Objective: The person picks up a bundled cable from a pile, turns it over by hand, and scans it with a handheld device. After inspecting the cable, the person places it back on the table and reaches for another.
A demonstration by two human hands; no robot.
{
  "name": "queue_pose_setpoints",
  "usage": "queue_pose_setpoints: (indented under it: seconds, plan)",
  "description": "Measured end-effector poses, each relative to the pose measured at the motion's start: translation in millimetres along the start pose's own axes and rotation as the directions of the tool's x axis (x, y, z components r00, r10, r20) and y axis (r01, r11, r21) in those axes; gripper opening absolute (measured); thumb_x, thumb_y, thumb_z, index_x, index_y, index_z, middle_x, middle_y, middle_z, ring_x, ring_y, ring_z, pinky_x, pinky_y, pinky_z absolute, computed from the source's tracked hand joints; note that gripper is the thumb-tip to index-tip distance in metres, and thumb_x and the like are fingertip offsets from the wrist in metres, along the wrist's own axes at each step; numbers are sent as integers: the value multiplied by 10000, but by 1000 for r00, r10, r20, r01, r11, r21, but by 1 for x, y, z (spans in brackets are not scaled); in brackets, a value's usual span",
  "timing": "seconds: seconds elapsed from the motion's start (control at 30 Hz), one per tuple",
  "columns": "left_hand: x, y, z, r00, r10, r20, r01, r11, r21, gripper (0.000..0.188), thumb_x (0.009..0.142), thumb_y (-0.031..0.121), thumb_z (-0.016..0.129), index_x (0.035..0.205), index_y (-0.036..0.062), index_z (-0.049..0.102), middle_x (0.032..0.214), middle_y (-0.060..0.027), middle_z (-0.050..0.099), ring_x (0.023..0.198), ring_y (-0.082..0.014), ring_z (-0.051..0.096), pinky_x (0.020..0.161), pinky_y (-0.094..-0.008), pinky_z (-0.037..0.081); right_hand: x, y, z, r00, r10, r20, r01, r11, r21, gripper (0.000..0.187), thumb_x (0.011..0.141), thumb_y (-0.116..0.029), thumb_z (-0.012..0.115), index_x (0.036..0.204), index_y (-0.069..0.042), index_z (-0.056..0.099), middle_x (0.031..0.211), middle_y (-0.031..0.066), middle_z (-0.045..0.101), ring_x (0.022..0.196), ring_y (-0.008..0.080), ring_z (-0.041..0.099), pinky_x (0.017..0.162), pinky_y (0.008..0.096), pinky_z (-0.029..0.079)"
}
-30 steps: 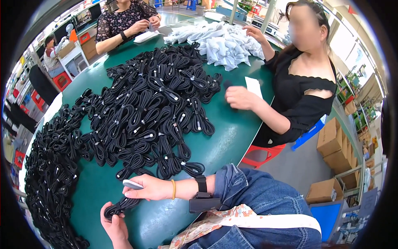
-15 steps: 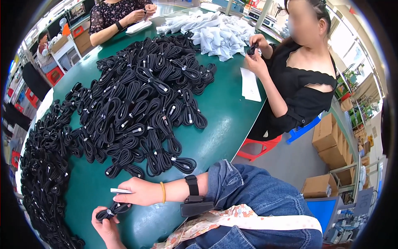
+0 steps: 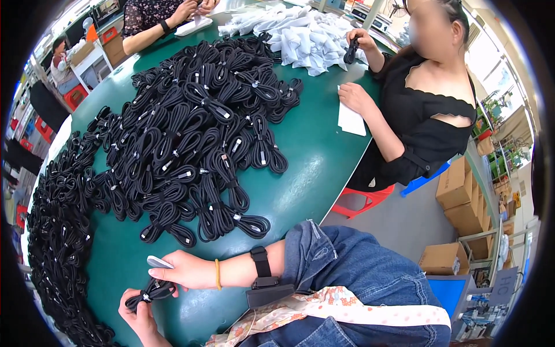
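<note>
My left hand point(image 3: 137, 312) is closed on one end of a coiled black cable point(image 3: 151, 291), tied at its middle with a pale tie. Over the coil's other end is my right hand point(image 3: 188, 270), closed, with a small pale grey-white flat piece point(image 3: 159, 262) sticking out between thumb and fingers. Its lower fingers, partly hidden, touch the same coil. Just beyond my hands rises a large pile of coiled black cables point(image 3: 179, 133), several showing pale metal plugs.
More coiled cables point(image 3: 58, 243) line the left side of the green table point(image 3: 300, 179). A heap of white plastic bags point(image 3: 309, 46) lies at the back. On the right a person in black point(image 3: 428, 127) holds a cable coil above a white sheet point(image 3: 351, 118). Another person point(image 3: 153, 23) works at the far side.
Both my hands have shifted slightly left with the coil, and the pale piece has tilted. The person at right has lowered one hand onto the white sheet, keeping a coil in the other.
</note>
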State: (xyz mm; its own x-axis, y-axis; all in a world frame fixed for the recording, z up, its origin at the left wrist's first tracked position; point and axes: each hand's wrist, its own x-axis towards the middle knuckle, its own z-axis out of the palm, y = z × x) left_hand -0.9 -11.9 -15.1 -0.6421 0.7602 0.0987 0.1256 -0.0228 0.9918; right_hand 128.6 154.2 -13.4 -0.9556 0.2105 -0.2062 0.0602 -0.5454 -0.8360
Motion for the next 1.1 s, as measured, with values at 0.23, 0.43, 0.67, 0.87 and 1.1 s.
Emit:
queue_pose_setpoints:
  seconds: [0.23,0.43,0.67,0.87,1.1]
  plan:
    - [-1,-9,-21,996,89,-29,-93,985,-144,352,733,217,632,924,-34,477,844,-40,468,585,-68,458,467,-133,344,-3,-7,-11,968,-180,174,225,931,-288,374,749,-319,604,872,27,534,677,42,558,656,96,540,536,228,423]
    - [-1,-13,-26,1000,8,-13,-9,994,-112,406,726,279,643,949,-11,466,884,-25,434,599,-63,431,490,-129,328,1,4,-8,941,-283,187,327,905,-272,432,689,-270,664,955,44,531,793,95,588,732,143,552,631,269,445]
    - [0,-17,-31,1000,21,-12,-23,995,-100,445,699,320,663,939,10,454,858,-10,405,654,-61,404,539,-146,315,-1,-4,-5,942,-234,242,324,828,-457,471,667,-262,676,990,44,521,861,127,587,773,177,559,689,287,445]
    - [3,-12,-16,998,-51,-32,47,992,-114,456,687,312,675,946,17,442,859,-8,397,692,-71,401,574,-163,323,2,0,-13,945,-242,221,322,814,-483,461,670,-250,668,996,41,521,873,126,587,777,179,560,694,292,445]
    - [-2,-12,-14,997,-1,-75,2,1000,14,404,698,283,666,908,8,459,842,-14,412,685,-80,416,598,-171,352,1,2,-12,954,-253,161,295,882,-367,434,689,-249,649,983,45,527,852,126,589,775,177,559,693,289,443]
